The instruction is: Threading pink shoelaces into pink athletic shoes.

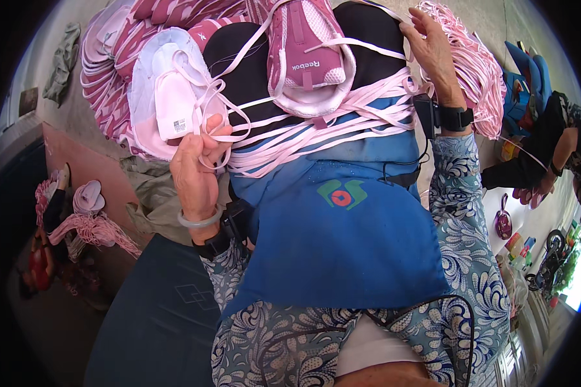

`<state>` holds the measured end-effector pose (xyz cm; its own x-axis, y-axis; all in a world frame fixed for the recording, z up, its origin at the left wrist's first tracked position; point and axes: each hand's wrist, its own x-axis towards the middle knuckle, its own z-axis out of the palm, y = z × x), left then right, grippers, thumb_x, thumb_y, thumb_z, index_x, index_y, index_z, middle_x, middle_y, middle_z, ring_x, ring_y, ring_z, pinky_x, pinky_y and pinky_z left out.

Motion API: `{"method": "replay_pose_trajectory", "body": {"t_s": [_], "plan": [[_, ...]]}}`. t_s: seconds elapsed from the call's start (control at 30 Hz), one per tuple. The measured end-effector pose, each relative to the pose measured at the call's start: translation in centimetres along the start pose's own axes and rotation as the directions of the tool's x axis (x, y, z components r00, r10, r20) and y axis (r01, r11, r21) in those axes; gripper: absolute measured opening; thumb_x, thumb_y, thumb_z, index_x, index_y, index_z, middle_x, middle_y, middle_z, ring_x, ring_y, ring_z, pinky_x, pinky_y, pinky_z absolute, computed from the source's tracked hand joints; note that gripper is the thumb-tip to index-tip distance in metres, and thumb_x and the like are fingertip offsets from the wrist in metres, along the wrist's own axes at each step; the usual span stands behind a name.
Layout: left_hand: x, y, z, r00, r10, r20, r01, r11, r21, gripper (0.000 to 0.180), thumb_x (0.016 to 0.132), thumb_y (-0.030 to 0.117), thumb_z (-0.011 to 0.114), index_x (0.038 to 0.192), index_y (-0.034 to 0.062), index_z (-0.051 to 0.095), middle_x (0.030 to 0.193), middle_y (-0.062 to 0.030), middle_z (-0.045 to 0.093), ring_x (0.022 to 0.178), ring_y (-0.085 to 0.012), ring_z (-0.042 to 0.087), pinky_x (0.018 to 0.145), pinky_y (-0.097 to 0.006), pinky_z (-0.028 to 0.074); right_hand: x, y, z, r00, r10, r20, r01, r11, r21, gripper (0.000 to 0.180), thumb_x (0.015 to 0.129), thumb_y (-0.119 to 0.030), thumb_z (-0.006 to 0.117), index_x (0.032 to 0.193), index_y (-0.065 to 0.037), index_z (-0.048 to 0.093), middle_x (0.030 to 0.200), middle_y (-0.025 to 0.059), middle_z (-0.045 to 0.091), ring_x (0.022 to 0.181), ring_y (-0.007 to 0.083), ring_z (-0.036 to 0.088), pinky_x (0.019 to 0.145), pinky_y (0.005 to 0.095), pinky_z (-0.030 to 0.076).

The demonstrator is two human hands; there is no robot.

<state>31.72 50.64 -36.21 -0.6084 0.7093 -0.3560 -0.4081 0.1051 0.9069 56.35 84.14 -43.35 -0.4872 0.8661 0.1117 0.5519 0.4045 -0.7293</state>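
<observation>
A pink and dark-rose shoe upper (303,55) lies across my lap, its heel end with a pale padded collar toward me. My left hand (200,161) pinches a looped light-pink shoelace (221,87) beside the left stack. Raised at the upper right, my right hand (432,51) has bent fingers around a lace (371,44) that runs from the upper; the fingertips partly hide the grip. Many loose laces (323,138) are spread over my blue apron (342,251), just below the upper.
Stacked pink uppers (100,87) stand to my left, with a pale lining piece (174,106) on the near side. A thick bundle of pink laces (474,74) hangs on the right. Other people sit at both sides; one person's arm (565,151) shows at right.
</observation>
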Motion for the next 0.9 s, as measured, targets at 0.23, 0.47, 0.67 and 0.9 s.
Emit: {"method": "replay_pose_trajectory", "body": {"t_s": [0.23,0.47,0.67,0.9], "plan": [[-2.4,3.3,-2.9,0.956,-0.247,0.155,0.125,0.827,0.548,0.028,0.092,0.015,0.046,0.081,-0.0060,0.061,0.102,-0.0128,0.064,0.084,-0.0157,0.059,0.079,-0.027,0.045,-3.1,-8.8,-0.8,0.864,-0.474,0.171,0.484,0.875,-0.022,0.027,0.087,-0.008,0.060,0.113,-0.009,0.063,0.104,0.0108,0.061,0.094,0.0221,0.062,0.079,0.0297,0.051],[-1.5,5.0,-4.1,0.980,0.129,-0.149,0.038,0.618,0.785,0.025,0.095,0.017,0.050,0.100,-0.0038,0.063,0.090,-0.0055,0.065,0.076,-0.0096,0.056,0.070,-0.023,0.044,-2.9,-10.4,2.2,0.797,-0.587,0.144,0.601,0.794,-0.092,0.021,0.085,-0.005,0.058,0.105,-0.003,0.060,0.082,0.0124,0.059,0.074,0.0314,0.061,0.067,0.0346,0.050],[1.7,3.6,-3.0,0.917,0.341,-0.207,-0.056,0.623,0.780,0.022,0.094,0.011,0.049,0.111,-0.0012,0.056,0.079,-0.0048,0.061,0.065,-0.0079,0.055,0.055,-0.021,0.043,-3.2,-9.0,1.6,0.873,-0.461,0.162,0.462,0.886,0.028,0.016,0.088,-0.009,0.058,0.103,-0.006,0.063,0.078,0.0122,0.061,0.069,0.0287,0.062,0.062,0.0319,0.049],[-0.8,6.1,0.2,0.940,0.241,0.241,-0.162,0.938,-0.307,0.024,0.094,0.001,0.042,0.117,0.0023,0.049,0.087,-0.0074,0.051,0.061,-0.0069,0.045,0.052,-0.018,0.038,-4.6,-15.7,-2.3,0.873,-0.389,0.295,0.255,0.878,0.404,0.024,0.094,-0.020,0.053,0.101,-0.003,0.068,0.083,0.0052,0.063,0.076,0.0093,0.056,0.066,0.0240,0.045]]}}
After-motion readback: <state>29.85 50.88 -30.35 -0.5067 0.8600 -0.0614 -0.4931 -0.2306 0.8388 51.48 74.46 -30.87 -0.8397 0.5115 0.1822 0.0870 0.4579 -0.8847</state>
